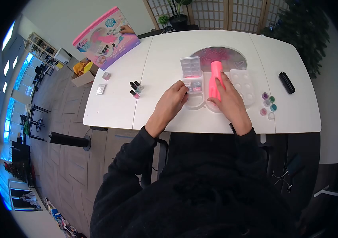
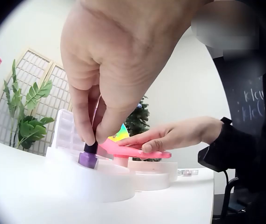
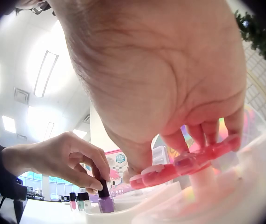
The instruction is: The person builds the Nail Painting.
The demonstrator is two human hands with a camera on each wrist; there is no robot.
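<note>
My left hand point(image 1: 169, 104) pinches the black cap of a purple nail polish bottle point(image 2: 88, 160) between thumb and fingers. The bottle stands upright at the white tray point(image 1: 195, 104), left of a bright pink plastic hand point(image 1: 216, 68). Flat on top of that plastic hand lies my right hand point(image 1: 231, 104), its fingers fairly straight and its thumb near the edge. The right wrist view has the pink plastic hand point(image 3: 161, 175) under my fingertips, and the purple bottle point(image 3: 106, 204) beneath my left hand point(image 3: 68, 161).
Several polish bottles point(image 1: 135, 94) stand left of the tray, with a boxed kit point(image 1: 107, 37) farther back. On the right are several small pots point(image 1: 273, 107) and a black case point(image 1: 286, 83). Behind the tray lies a shiny half-round panel point(image 1: 232, 59). The table's front edge is near my body.
</note>
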